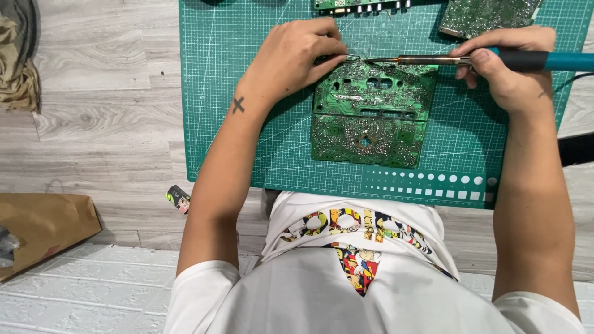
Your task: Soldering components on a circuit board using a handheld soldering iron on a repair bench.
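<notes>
A green circuit board [370, 114] lies solder side up on a green cutting mat [247, 111]. My right hand [510, 68] grips a soldering iron [470, 60] with a teal and black handle; its metal tip reaches left to the board's top edge. My left hand [296, 55] rests at the board's upper left corner, fingers pinched on a thin solder wire [349, 57] that meets the iron's tip.
Two more circuit boards lie at the mat's far edge, one at top centre [362, 5], one at top right [489, 15]. A brown paper bag [40, 226] and a small black and yellow object [178, 198] lie on the wood floor at left. Crumpled cloth [15, 55] sits far left.
</notes>
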